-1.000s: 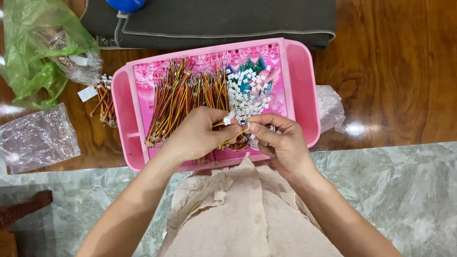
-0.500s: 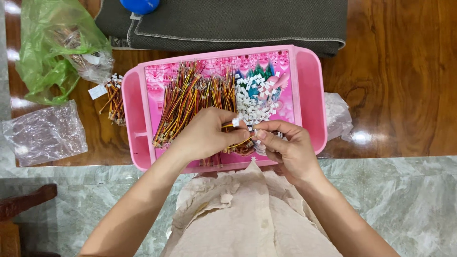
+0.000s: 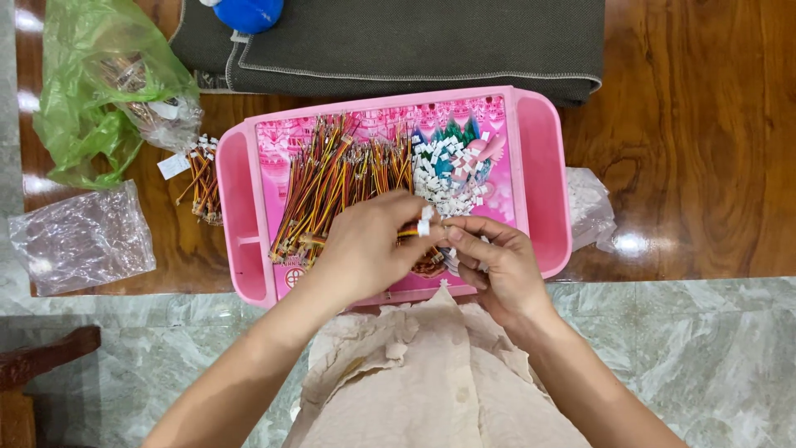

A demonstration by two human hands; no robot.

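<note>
Head view: wire lead point(image 3: 412, 231) lying left-right.

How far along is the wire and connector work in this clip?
Possibly done: a small wire bundle with white ends lies outside the pink tray. In hand: left hand and right hand pinch one white connector. Left: many loose wires and white connectors in the tray.

wooden table point(image 3: 688, 166) carries pink tray point(image 3: 543, 166), grey mat point(image 3: 414, 41), plastic bags point(image 3: 83, 236).
</note>
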